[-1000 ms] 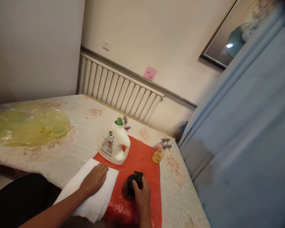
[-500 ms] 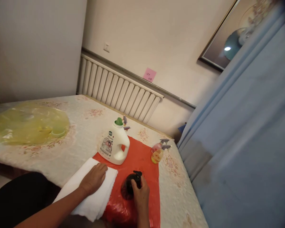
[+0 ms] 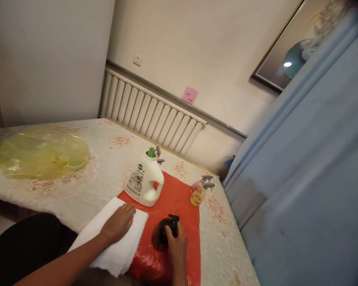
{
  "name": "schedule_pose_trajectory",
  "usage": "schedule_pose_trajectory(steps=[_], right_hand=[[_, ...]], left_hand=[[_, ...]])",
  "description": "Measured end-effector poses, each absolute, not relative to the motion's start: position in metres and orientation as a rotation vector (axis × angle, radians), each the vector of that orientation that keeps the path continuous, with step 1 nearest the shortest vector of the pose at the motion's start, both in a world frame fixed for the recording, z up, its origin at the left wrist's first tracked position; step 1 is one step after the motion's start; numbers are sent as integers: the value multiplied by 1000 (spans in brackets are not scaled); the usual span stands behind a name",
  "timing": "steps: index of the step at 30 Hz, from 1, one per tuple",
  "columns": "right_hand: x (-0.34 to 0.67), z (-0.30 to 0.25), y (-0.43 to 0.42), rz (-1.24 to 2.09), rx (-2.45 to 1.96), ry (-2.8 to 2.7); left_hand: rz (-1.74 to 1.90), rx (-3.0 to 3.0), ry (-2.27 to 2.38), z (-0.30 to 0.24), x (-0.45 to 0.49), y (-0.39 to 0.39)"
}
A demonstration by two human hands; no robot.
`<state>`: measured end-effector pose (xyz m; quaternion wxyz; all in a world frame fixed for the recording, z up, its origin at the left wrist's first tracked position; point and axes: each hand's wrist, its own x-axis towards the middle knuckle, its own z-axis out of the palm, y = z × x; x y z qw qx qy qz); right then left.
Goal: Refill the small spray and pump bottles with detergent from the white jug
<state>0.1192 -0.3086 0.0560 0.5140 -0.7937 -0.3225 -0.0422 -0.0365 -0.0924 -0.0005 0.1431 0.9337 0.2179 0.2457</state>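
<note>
My left hand (image 3: 118, 223) lies flat, fingers stretched out, on a folded white towel (image 3: 113, 242) at the table's near edge. My right hand (image 3: 176, 243) is wrapped round a dark spray bottle (image 3: 162, 235) with a black trigger head, which stands on a red plastic sheet (image 3: 179, 200). A white detergent jug (image 3: 144, 179) with a green cap stands on the sheet's far left corner. Small pink and yellow spray bottles (image 3: 199, 192) stand at the sheet's far right edge.
The table has a pale floral cloth (image 3: 101, 167). A crumpled yellow plastic bag (image 3: 38, 153) lies at its far left. A white radiator (image 3: 149, 113) runs along the wall behind. A blue curtain (image 3: 310, 174) hangs close on the right. A dark trouser leg (image 3: 24, 246) is at lower left.
</note>
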Motion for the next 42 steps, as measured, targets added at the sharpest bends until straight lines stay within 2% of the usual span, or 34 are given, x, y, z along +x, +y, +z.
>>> schedule_pose_trajectory(steps=[42], right_hand=[[115, 59, -307, -37, -1891, -754]], left_hand=[[745, 2706, 607, -5, -35, -91]])
